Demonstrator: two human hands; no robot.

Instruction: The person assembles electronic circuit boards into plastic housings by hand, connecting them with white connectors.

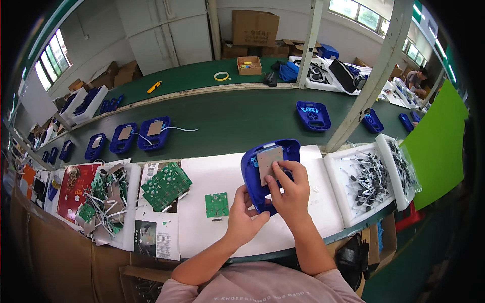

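Note:
A blue plastic housing [249,169] is tilted up above the white work surface. My left hand [243,218] is closed on its lower left edge, with the thumb near the bottom end. Inside the housing sits a flat grey-brown board [268,162], and light blue parts show beside it. My right hand [290,194] has thumb and index finger on the board's face and right edge; its other fingers curl by the housing's right side. A green circuit board [216,205] lies flat to the left of my left hand. Farther left is a stack of green circuit boards [167,187].
A white foam tray [348,218] of black-and-white wired parts stands at right. Another tray [132,222] at left holds boards and wires. Beyond, a green conveyor [227,116] carries blue housings [313,116]. A metal post [371,81] rises at right.

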